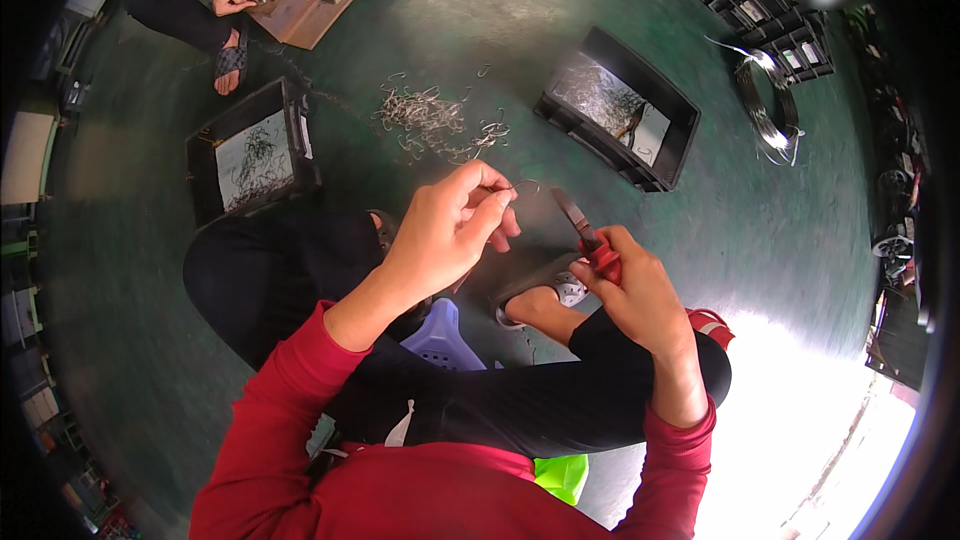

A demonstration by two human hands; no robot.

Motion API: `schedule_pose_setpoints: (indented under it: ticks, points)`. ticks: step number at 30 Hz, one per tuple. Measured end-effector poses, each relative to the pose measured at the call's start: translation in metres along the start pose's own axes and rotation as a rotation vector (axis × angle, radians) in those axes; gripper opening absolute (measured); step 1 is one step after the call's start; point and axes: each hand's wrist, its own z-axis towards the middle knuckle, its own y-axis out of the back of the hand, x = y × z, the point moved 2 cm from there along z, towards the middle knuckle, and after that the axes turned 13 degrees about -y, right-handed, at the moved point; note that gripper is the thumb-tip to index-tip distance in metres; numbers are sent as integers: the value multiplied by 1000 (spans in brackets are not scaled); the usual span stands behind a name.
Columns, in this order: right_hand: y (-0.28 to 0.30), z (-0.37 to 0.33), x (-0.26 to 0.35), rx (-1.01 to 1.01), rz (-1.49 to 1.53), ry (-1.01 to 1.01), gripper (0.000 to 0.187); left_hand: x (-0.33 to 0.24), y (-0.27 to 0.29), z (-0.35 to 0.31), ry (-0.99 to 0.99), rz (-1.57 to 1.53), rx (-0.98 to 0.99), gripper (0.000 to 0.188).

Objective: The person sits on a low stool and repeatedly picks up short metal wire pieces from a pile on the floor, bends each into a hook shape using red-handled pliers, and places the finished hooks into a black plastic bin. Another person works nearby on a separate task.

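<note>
Nearest, the black trousers [500,405] and a shoe [570,290] lie beneath the work, so a dropped tool or hook could land on a leg or foot. The right hand [640,290] is wrapped around the red handles of a pair of pliers [588,233]; a loose wrist could let the tip slip toward the other hand's fingers.

The left hand [440,220] pinches a thin curved hook [537,186] by one end, its bend pointing toward the pliers but apart from them. With so little wire held, it could twist or spring out under a push, and its free end might prick a fingertip.

Beyond, a loose pile of hooks [425,112] lies on the green floor [480,40] between two black crates, left [203,180] and right [600,147]. Hooks in the pile could snag one another and pull out in clumps, and strays could be stepped on. Farther off, a wire coil [750,100] has loose ends that might catch a passing foot.
</note>
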Motion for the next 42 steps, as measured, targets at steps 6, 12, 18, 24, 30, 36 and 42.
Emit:
schedule_pose_setpoints:
  ticks: [6,12,18,24,30,36,42]
  points:
    - [5,-1,-1,-18,27,-17,35,2,-1,-1,-16,39,-19,13]
    - [23,-6,0,-85,53,-37,33,14,4,9,365,-442,75,19]
    - [42,-17,-12,-255,-3,-38,29,55,-13,35,483,-417,40,18]
    - [68,-18,-28,-375,34,-176,30,119,-95,177,219,-146,207,30]
    - [79,-11,-48,-456,22,-318,30,201,-82,260,59,248,164,40]
    - [76,5,-55,-425,-38,-322,30,319,28,203,122,944,277,12]
    - [71,19,-47,-369,-77,-380,32,363,27,167,-237,1117,392,10]
